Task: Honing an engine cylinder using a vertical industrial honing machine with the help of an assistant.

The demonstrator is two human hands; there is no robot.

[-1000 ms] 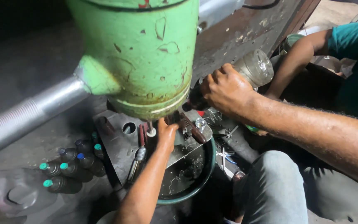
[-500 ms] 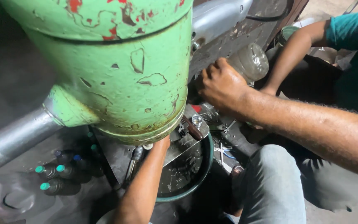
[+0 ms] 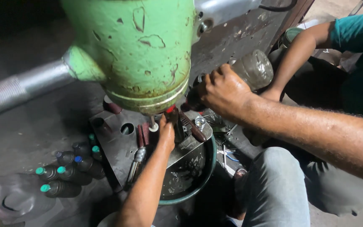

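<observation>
We are crouched at the floor under a green drill head (image 3: pixel 139 54), whose steel lever (image 3: pixel 22 90) runs off to the left. Our left hand (image 3: pixel 167 135) reaches up from below to the spot right under the spindle, its fingers bent around a small dark piece there. We cannot tell whether they truly grip it or only steady it, since the head hides the fingertips. Our right hand (image 3: pixel 223 90) is wrapped tight round the neck end of a clear bottle (image 3: pixel 255 67), which is tilted with its mouth towards the spindle. Whether anything runs out of it we cannot see.

The piece under the spindle lies on a dark plate (image 3: pixel 110 147), touching it, and the plate rests over a green basin (image 3: pixel 210 166). The plate shows two round holes just left of our left hand. The basin holds bright metal chips, so we judge that some cutting is already done here. The short bit (image 3: pixel 152 122) stands just beside our left hand and seems to be near the work but not sunk in it. We take the present cut to be at its start or between passes, with the piece not yet taken off the plate.

A cluster of small capped bottles (image 3: pixel 64 172) lies on the floor to the left, well apart from both hands. A co-worker's arm (image 3: pixel 299 54) in a teal sleeve comes in from the upper right behind the bottle, its hand hidden from us
</observation>
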